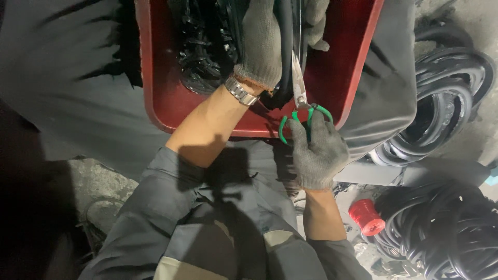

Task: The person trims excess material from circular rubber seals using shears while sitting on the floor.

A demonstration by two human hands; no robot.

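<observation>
Right hand (317,155) grips the green-handled scissors (302,106) at the red tray's (155,98) near edge. Left hand (262,44) clutches black rubber tubing (286,46) inside it.

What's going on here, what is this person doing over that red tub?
A person in grey knit gloves works over a red plastic tub. The left hand grips a black rubber strip inside the tub. The right hand holds green-handled scissors, blades pointing up along the strip. Coils of black rubber tubing lie to the right.

Left hand (259,44) gloved, fingers curled shut; right hand (317,153) gloved, fingers clenched.
</observation>
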